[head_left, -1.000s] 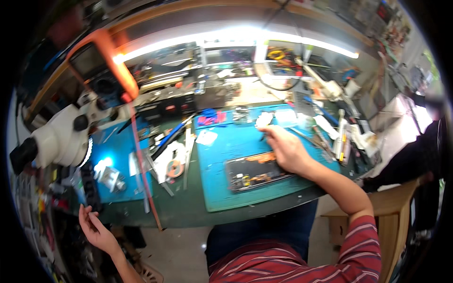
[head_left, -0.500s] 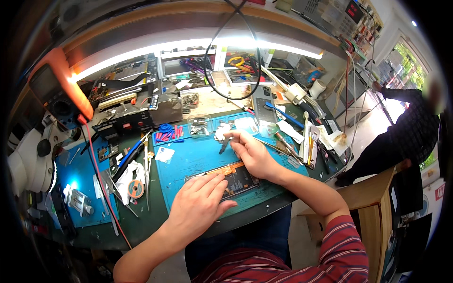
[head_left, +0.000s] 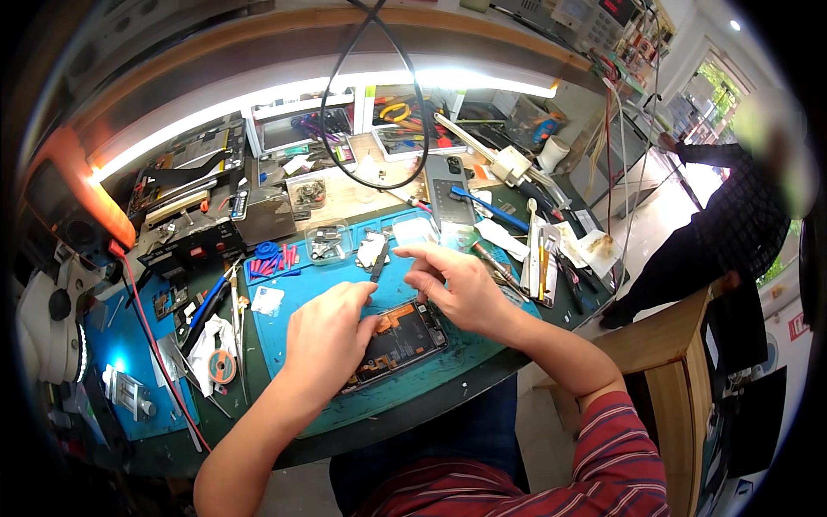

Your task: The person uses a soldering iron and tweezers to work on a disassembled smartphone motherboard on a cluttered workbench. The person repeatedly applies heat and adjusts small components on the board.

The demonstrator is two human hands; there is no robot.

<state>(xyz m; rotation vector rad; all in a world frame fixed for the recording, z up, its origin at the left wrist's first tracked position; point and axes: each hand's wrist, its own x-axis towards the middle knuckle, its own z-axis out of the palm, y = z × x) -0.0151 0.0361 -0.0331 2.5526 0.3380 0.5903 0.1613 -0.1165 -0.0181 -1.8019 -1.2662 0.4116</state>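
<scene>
Dark green bench (head_left: 431,407) up front, with a blue mat (head_left: 332,270) on it and an opened phone (head_left: 409,340) lying on that. Left hand (head_left: 326,343) is over the phone's left end, fingers loosely bent; honestly can't tell if it's gripping the little black strip (head_left: 380,261) at its fingertips. Right hand (head_left: 461,291) is half open, thumb and index parted, just beside that strip. Past those: clear tub (head_left: 328,243), grey phone (head_left: 449,191), bright light bar (head_left: 448,77).

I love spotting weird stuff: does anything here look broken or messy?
The phone on the blue mat lies open, its insides showing, though I can't tell if it's damaged. Left of the mat, crumpled white tissue lies among tools.
</scene>
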